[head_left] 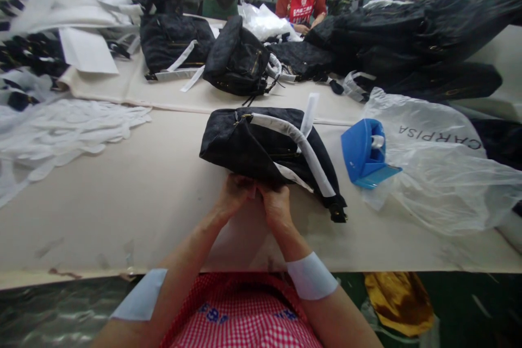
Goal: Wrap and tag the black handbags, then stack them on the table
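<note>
A black handbag [248, 147] lies on its side on the beige table [122, 196] in front of me. Its handle [293, 138] is wrapped in white paper, and a white strip sticks up behind it. My left hand [234, 193] and my right hand [275, 201] meet at the bag's near edge. Both have their fingers curled and pinched on something small at that edge; I cannot make out what it is.
A blue tape dispenser [365, 152] stands right of the bag, beside a clear plastic bag [444, 168]. White paper sheets [61, 130] pile at the left. More black bags [240, 60] lie on the far table, where other people [304, 0] work.
</note>
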`<state>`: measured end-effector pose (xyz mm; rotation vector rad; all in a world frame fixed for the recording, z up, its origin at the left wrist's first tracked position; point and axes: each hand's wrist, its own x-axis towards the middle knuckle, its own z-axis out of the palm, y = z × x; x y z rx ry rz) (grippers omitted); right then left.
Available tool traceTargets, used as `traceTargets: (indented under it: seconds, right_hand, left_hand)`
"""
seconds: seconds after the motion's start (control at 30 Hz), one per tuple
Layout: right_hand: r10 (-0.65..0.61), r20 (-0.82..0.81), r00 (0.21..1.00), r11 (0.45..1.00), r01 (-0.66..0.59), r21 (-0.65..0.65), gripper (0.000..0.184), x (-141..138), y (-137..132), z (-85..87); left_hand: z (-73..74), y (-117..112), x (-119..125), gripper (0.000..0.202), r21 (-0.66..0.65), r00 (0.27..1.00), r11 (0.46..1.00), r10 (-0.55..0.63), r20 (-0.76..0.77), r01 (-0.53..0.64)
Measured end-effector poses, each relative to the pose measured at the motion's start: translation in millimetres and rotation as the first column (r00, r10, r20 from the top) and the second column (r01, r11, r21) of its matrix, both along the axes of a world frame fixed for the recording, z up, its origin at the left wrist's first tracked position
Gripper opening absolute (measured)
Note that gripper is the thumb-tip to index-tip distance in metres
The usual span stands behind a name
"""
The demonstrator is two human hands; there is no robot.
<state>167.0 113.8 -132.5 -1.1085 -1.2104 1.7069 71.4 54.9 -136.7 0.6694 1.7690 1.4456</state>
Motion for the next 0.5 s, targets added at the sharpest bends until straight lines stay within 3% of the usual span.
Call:
traceTargets:
  seconds: [0.17,0.33,0.5]
  right_hand:
    - [-0.046,-0.010,0.999,0.999,0.046,0.016,0.041,-2.7,-2.4,-3.3]
    - [-0.033,-0.002,0.999,0.999,0.033,0.009,0.044,-3.0,-1.9,-4.2]
    - [-0.033,-0.009,0.999,0.999,0.033,0.018,0.039,-2.0,-2.6,-2.1]
  left_hand:
    - [4.1,-0.9,-0.1,0.018,-0.005,1.000,1.000,0.001,0.031,-0.001]
    - [11.5,-3.9,3.3,0.002,-0.031,0.955,0.997,0.070,0.289,-0.064]
    - [22.3,-14.4,4.6,0.015,0.036,0.869,0.997,0.040,0.493,-0.066]
